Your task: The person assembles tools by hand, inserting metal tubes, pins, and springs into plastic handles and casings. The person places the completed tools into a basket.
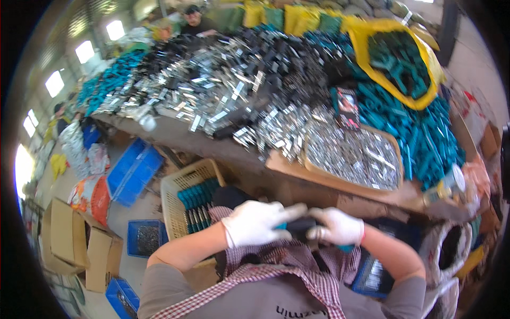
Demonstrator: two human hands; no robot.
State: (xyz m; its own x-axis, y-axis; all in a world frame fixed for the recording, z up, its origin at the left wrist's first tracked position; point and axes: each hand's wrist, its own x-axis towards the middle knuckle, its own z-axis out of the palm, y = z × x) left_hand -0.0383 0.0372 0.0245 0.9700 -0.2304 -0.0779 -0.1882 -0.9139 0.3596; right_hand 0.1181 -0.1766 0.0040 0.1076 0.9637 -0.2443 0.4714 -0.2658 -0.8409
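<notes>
In front of my chest, both hands are around a black-and-teal part [301,225] whose exact kind I cannot make out. My left hand [257,222], in a white glove, is closed on its teal end with the fingers reaching over the black middle. My right hand [340,227], also gloved in white, grips the other side; a bit of teal shows below it. Some fingertips are smeared by motion. Left of my hands, a cream plastic basket [171,212] holds rows of teal-and-black handled pieces [195,198].
A long table ahead bears heaps of silver metal pieces [212,80], black pieces and teal handles [425,133]. A shallow tray [399,169] of small metal parts and a yellow sack [361,50] are at right. Blue bins [130,236] and cardboard boxes [66,234] lie left. Another person [195,24] sits beyond.
</notes>
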